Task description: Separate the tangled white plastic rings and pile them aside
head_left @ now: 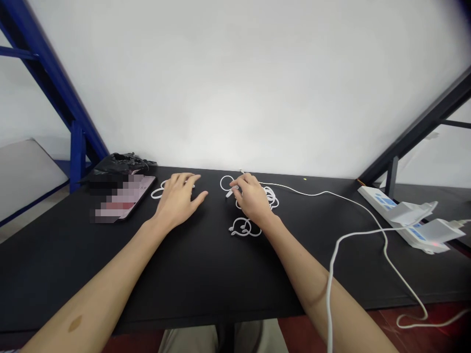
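On the black table (pixel 206 264) my left hand (pixel 179 197) lies flat, fingers stretched out, over a small loop of white cable (pixel 159 191). My right hand (pixel 250 196) rests on a tangled pile of white earphone cable (pixel 270 196), its fingers curled and pinching a small white plug end (pixel 229 193). White earbuds (pixel 243 228) lie in a loop just below that wrist. A blurred phone (pixel 123 198) lies to the left of my left hand.
A crumpled black plastic bag (pixel 119 164) sits at the back left by the phone. A white power strip (pixel 408 218) with adapters lies at the right edge, and a long white cable (pixel 353 235) runs from it across my right forearm and off the table front.
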Motion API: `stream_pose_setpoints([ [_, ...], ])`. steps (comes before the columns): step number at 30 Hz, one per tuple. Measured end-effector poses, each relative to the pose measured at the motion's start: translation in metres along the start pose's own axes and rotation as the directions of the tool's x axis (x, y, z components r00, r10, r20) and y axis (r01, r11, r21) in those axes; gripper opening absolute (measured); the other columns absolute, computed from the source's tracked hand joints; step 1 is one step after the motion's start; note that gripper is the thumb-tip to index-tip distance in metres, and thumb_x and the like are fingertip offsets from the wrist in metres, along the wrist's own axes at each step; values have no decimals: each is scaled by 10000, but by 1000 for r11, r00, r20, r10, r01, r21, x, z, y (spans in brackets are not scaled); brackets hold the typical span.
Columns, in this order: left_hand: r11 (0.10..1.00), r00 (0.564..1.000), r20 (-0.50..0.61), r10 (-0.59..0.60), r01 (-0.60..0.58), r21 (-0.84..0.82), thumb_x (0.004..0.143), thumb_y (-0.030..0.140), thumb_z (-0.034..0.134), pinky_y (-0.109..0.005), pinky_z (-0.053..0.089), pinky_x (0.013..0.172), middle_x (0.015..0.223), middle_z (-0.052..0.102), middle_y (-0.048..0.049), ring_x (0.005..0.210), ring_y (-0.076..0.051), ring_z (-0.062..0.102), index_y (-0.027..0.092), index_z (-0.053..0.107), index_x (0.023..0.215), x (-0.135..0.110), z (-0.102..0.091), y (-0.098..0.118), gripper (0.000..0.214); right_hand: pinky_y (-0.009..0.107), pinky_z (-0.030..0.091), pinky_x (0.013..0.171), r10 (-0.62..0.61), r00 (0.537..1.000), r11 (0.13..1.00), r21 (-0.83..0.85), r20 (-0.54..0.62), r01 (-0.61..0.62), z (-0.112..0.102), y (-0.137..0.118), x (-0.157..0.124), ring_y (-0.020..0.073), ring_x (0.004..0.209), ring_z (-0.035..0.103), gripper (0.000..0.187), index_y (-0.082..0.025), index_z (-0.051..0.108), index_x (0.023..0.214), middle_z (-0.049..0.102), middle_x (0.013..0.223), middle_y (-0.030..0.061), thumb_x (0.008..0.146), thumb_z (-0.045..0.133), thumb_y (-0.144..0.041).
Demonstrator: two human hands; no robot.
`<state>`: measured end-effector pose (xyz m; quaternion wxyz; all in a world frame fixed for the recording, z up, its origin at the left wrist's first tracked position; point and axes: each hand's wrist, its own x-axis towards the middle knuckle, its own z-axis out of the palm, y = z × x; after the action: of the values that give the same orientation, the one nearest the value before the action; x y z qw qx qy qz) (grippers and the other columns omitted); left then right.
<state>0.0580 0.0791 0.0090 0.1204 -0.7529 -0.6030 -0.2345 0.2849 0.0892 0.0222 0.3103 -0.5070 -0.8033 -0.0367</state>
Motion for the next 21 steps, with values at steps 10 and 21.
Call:
stream_pose_setpoints([
  [10, 936, 951, 3, 311, -305, -175, 933, 365, 518, -438, 424, 996, 1325, 567, -119, 1175, -284, 495, 142, 399, 1419, 3, 11, 24, 548, 349, 500, 858, -207, 978, 962, 181, -5, 204, 3, -13, 0, 201, 942, 568, 234, -178, 625, 1050, 600, 1045, 88, 893, 488, -71],
  [21, 943, 978, -59, 201, -209, -260, 962, 323, 468, -390, 436, 828, 911, 638, -63, 901, -247, 522, 192, 608, 1040, 7, 16, 23, 207, 362, 487, 879, -214, 975, 964, 178, 65, 199, 5, -18, -3, 210, 950, 550, 357, -166, 582, 1166, 578, 1051, 96, 851, 483, -31],
])
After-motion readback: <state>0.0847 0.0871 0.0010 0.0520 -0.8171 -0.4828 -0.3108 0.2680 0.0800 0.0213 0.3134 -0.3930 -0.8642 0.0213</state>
